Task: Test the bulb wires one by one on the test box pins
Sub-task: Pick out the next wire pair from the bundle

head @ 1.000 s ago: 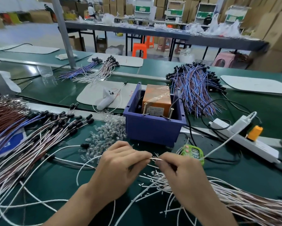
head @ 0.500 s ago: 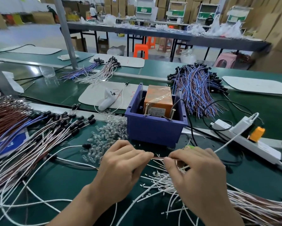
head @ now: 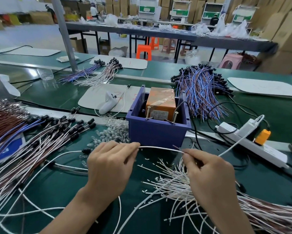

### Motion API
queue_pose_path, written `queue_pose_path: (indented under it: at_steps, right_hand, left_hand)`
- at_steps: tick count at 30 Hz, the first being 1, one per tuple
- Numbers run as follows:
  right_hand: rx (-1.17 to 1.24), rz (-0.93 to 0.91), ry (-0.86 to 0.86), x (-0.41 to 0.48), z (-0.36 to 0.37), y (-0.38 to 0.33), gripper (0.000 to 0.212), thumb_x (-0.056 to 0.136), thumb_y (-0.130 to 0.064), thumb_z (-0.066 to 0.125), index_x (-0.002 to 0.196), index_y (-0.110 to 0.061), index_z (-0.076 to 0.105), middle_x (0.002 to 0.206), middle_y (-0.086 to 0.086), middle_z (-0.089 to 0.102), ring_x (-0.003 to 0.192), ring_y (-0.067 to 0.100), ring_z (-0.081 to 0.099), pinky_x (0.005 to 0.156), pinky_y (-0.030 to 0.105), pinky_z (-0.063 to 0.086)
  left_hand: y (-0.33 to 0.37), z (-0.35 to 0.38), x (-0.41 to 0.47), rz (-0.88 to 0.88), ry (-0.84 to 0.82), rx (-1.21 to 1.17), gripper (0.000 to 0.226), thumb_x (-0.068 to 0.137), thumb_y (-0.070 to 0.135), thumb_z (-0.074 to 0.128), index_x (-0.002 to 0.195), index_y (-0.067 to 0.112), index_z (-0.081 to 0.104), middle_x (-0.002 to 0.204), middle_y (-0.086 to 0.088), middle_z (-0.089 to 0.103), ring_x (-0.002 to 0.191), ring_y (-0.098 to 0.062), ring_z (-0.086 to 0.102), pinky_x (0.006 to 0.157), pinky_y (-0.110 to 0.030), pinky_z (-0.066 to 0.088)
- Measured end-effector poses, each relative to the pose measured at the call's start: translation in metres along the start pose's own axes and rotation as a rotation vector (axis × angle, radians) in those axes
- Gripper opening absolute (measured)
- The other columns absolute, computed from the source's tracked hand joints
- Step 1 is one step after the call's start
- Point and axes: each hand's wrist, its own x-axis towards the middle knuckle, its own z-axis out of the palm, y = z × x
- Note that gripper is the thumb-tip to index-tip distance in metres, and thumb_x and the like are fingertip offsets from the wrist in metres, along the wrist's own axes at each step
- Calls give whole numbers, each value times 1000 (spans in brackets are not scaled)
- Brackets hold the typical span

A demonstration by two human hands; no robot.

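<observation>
A thin white bulb wire (head: 158, 147) stretches between my two hands, just in front of the test box. My left hand (head: 109, 168) pinches its left part, and my right hand (head: 207, 174) pinches its right end, where a bare lead sticks up. The test box is a purple plastic bin (head: 157, 132) holding an orange unit (head: 161, 105). Two upright screw pins (head: 148, 113) (head: 175, 117) stand at the unit's front. The wire is below the pins and touches neither. More white wires (head: 172, 184) lie loose under my right hand.
A heap of clear bulbs (head: 111, 130) lies left of the bin. Wires with black sockets (head: 45, 137) fan out at left, and blue and brown wires (head: 201, 92) lie behind the bin. A white power strip (head: 253, 144) with an orange plug sits at right.
My hands have moved apart, drawing out a longer stretch of the white wire between them. My right hand has shifted to the right. The green gadget seen a second ago is out of sight.
</observation>
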Motion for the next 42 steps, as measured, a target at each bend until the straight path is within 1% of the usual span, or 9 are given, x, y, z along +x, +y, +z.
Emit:
queue_pose_path:
  at_steps: [3, 9, 13, 17, 23, 27, 32, 38, 42]
  right_hand:
    - [187, 10, 83, -3, 2, -3, 16, 89, -24, 74, 100, -34, 82, 89, -21, 76, 72, -4, 64, 74, 24, 52]
    - [150, -240, 393, -3, -4, 0, 18, 94, -28, 69, 107, -21, 78, 101, -28, 63, 96, 2, 60, 88, 47, 54]
    - [-85, -542, 236, -11, 9, -7, 23, 94, -29, 61, 101, -19, 81, 105, -12, 74, 101, 15, 68, 93, 42, 48]
    - [-443, -498, 102, -18, 25, -10, 8, 80, -15, 83, 77, -22, 81, 108, 0, 79, 107, 30, 71, 109, 48, 34]
    - [-301, -483, 272, -15, 23, -12, 6, 86, -12, 78, 84, -16, 82, 109, 0, 78, 111, 26, 71, 116, 48, 31]
    - [36, -565, 182, -26, 33, -22, 27, 98, -26, 56, 102, -16, 81, 107, -7, 78, 106, 3, 68, 112, 34, 42]
    - [167, -434, -9, -26, 44, -28, 28, 101, -28, 56, 113, -17, 78, 107, -8, 77, 106, 0, 65, 105, 25, 46]
    - [106, -269, -205, -23, 43, -22, 49, 105, -54, 30, 124, -35, 71, 102, -16, 76, 91, 11, 68, 84, 32, 56]
    - [-125, -332, 22, -17, 37, -17, 15, 101, -31, 61, 94, -29, 75, 66, -10, 65, 68, 12, 45, 80, 29, 33]
  left_hand:
    - [4, 0, -3, 21, -38, -49, 16, 95, 19, 69, 103, 19, 82, 89, 9, 78, 69, -12, 72, 57, -31, 55]
    - [6, 1, -6, 114, -127, -71, 37, 77, -6, 77, 107, 14, 82, 92, 5, 77, 65, -15, 70, 57, -29, 57]
    - [12, 4, -9, 183, -166, -111, 24, 86, 4, 75, 108, 14, 80, 92, 3, 76, 66, -19, 71, 55, -33, 57]
    - [15, 4, -8, 143, -124, -199, 14, 95, 15, 72, 109, 19, 75, 91, 7, 76, 68, -15, 70, 57, -33, 56]
    - [15, 5, -7, 47, -131, -292, 7, 97, 22, 70, 102, 22, 75, 91, 13, 75, 72, -6, 69, 62, -28, 55]
    - [18, 4, -2, 43, -178, -425, 18, 106, 28, 57, 102, 23, 74, 90, 11, 75, 74, -5, 69, 65, -24, 57]
    - [22, 4, -2, -5, -222, -563, 23, 108, 31, 50, 89, 24, 63, 81, 13, 60, 68, 6, 53, 65, -12, 48]
    - [21, 6, -6, -168, -234, -590, 16, 87, 31, 73, 103, 28, 76, 101, 21, 73, 85, 9, 68, 78, -8, 51]
    - [20, 2, 0, -309, -249, -607, 23, 84, 32, 81, 106, 33, 75, 98, 27, 73, 84, 4, 71, 77, -9, 50]
